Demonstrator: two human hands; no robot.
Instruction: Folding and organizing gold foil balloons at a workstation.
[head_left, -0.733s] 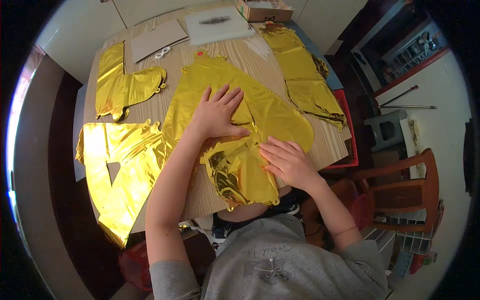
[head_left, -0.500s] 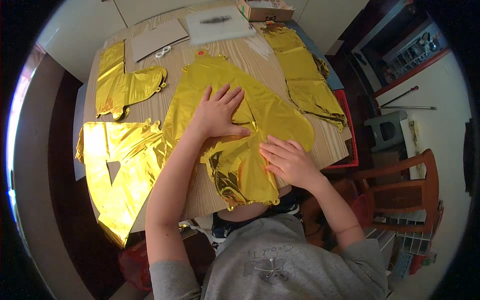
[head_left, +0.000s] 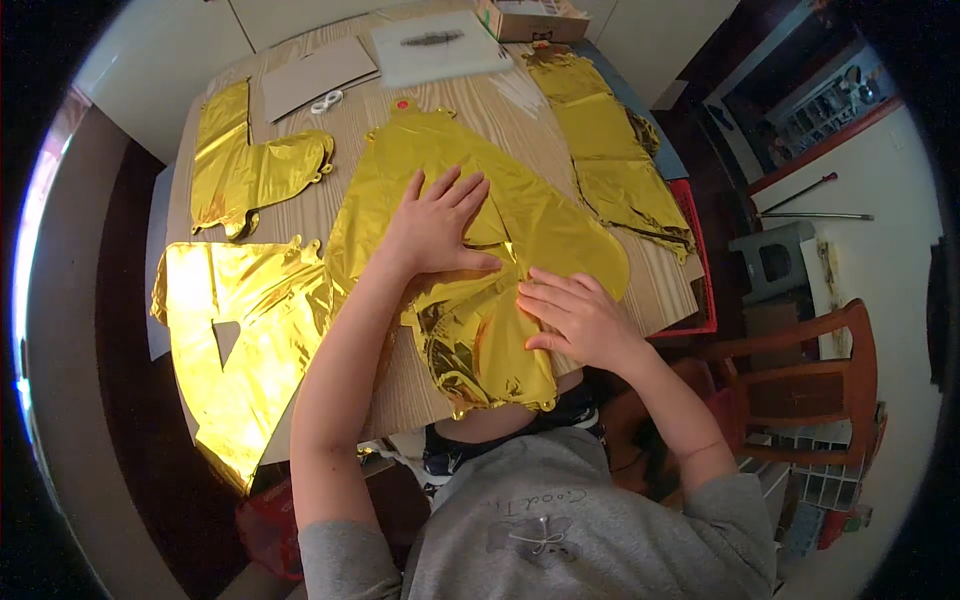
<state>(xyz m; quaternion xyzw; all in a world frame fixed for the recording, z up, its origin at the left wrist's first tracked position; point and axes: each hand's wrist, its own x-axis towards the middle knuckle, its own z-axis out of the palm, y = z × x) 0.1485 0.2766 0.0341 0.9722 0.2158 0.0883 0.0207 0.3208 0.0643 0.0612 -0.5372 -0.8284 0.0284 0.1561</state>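
Note:
A large flat gold foil balloon (head_left: pixel 480 190) lies across the middle of the table, its near end reaching the front edge and its surface creased. My left hand (head_left: pixel 437 228) rests flat on it, fingers spread, pressing left of the centre crease. To the right and nearer, my right hand (head_left: pixel 570 318) lies on the balloon with its fingers stretched out and pointing left. A second gold foil balloon (head_left: pixel 265 290), with a triangular hole, touches it on the left and hangs over the front edge.
Further gold foil balloons lie at the far left (head_left: pixel 260 172) and right (head_left: pixel 600 140). Behind are cardboard sheets (head_left: pixel 318 78), a white roll (head_left: pixel 326 102), a translucent white board (head_left: pixel 440 52) and a cardboard box (head_left: pixel 535 20). A wooden chair (head_left: pixel 800 390) stands at the right.
My right hand has shifted very slightly over the foil, and the creases beneath it have changed. The left hand stays in place.

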